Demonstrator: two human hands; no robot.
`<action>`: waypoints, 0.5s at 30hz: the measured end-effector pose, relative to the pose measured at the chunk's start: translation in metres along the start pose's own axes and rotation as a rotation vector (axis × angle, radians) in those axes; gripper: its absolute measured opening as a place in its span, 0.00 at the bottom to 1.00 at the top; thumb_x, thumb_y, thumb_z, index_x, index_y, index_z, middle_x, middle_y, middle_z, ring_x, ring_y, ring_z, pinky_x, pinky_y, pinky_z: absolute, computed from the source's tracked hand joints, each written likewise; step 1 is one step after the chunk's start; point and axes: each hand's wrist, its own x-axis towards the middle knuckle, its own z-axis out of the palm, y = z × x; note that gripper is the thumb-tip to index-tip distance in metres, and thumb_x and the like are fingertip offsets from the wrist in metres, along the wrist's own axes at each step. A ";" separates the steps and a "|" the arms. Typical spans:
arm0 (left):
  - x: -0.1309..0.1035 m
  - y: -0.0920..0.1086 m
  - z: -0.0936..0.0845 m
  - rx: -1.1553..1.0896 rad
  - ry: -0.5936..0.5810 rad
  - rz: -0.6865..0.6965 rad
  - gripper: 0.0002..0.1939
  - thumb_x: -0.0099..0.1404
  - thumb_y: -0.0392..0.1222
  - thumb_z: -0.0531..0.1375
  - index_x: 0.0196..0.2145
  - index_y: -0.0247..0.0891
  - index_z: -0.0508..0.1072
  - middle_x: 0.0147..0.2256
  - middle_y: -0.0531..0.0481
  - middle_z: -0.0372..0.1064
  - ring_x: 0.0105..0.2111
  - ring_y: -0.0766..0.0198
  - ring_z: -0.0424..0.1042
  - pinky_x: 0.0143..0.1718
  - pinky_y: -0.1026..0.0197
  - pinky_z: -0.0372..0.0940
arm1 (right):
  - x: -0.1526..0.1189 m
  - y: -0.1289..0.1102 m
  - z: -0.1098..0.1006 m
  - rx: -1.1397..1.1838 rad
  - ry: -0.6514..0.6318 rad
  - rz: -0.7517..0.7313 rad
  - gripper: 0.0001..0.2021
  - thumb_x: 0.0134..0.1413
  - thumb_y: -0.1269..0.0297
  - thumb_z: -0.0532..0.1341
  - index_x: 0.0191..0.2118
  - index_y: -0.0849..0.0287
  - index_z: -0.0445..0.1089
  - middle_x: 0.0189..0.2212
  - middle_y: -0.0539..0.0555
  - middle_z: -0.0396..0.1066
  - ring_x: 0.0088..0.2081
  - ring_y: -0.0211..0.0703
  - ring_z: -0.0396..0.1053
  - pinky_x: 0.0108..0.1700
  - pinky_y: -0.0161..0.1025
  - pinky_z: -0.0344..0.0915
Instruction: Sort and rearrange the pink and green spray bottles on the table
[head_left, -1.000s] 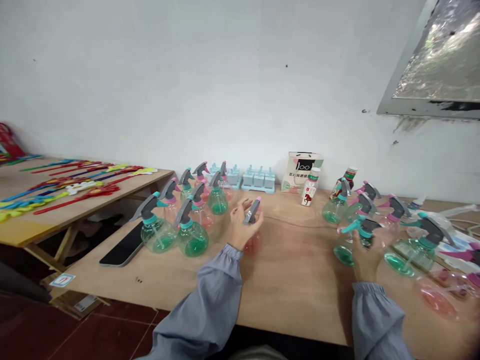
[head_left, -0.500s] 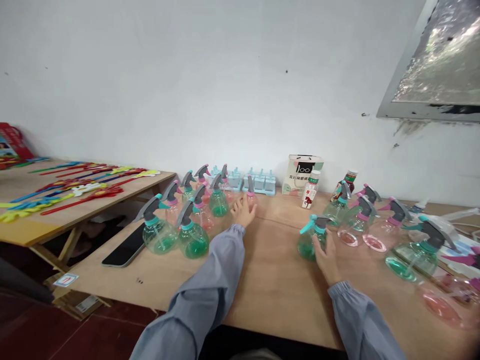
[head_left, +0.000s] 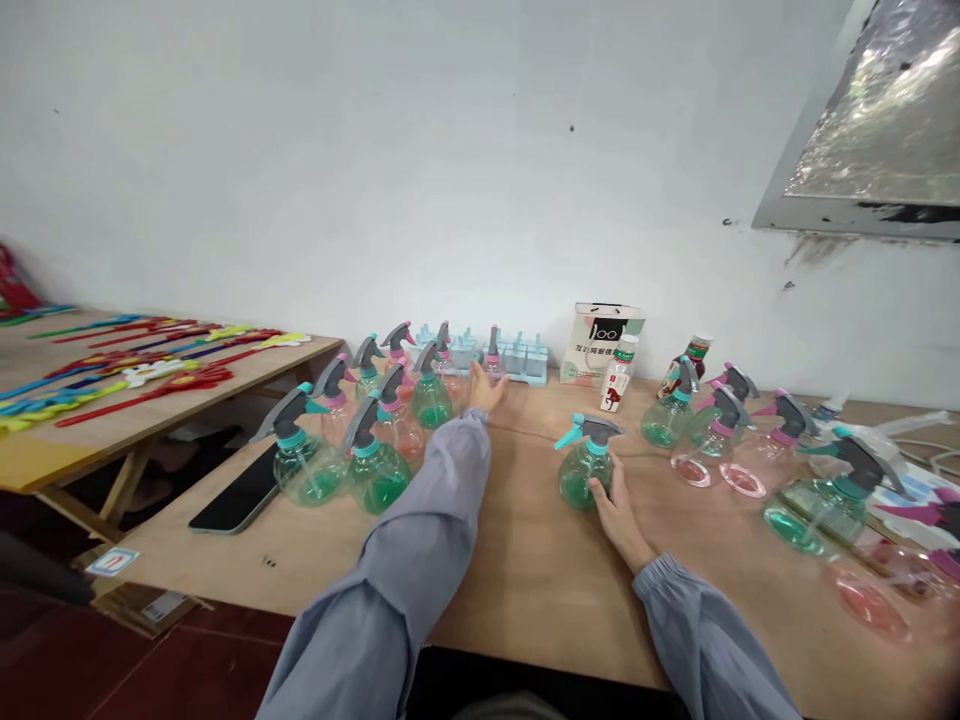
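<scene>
Up at centre, the left hand [head_left: 489,392] cups a pink spray bottle [head_left: 493,369]; the right hand [head_left: 621,512] grips a green one [head_left: 576,474], right of centre. Moving either calls for steady, upright handling.

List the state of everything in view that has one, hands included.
Left hand: closed around the pink spray bottle.
Right hand: closed around the near green spray bottle.
Pink spray bottle: upright, spray head on.
Near green spray bottle: upright, spray head on.
Phone: lying flat, screen dark.
Paper bag: standing.
Clear bottle with white label: standing, capped.
Dark bottle: capped.
</scene>
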 end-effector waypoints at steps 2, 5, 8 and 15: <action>-0.029 0.004 0.003 -0.069 0.070 0.043 0.42 0.70 0.54 0.53 0.71 0.29 0.40 0.72 0.31 0.37 0.73 0.52 0.37 0.71 0.53 0.41 | 0.000 0.002 0.001 0.016 0.020 0.001 0.31 0.62 0.44 0.55 0.64 0.55 0.56 0.62 0.61 0.61 0.64 0.53 0.59 0.67 0.56 0.55; -0.089 0.012 0.006 -0.289 0.179 0.266 0.36 0.73 0.59 0.43 0.71 0.37 0.45 0.71 0.37 0.46 0.71 0.55 0.46 0.70 0.51 0.45 | -0.003 0.004 0.007 0.042 0.064 -0.001 0.27 0.64 0.47 0.52 0.63 0.54 0.56 0.61 0.60 0.62 0.63 0.51 0.59 0.67 0.56 0.54; -0.145 0.030 0.003 -0.223 -0.016 0.438 0.41 0.66 0.66 0.51 0.69 0.41 0.51 0.68 0.37 0.54 0.69 0.46 0.51 0.69 0.42 0.44 | -0.010 -0.002 0.021 0.018 0.104 -0.024 0.24 0.66 0.50 0.50 0.63 0.55 0.57 0.59 0.61 0.62 0.62 0.51 0.60 0.66 0.58 0.55; -0.176 0.058 -0.007 -0.097 -0.128 0.204 0.53 0.51 0.53 0.70 0.68 0.38 0.51 0.62 0.34 0.62 0.63 0.42 0.58 0.65 0.38 0.47 | -0.031 -0.035 0.041 -0.156 -0.013 -0.197 0.24 0.65 0.53 0.56 0.63 0.54 0.58 0.54 0.61 0.63 0.58 0.53 0.62 0.61 0.58 0.62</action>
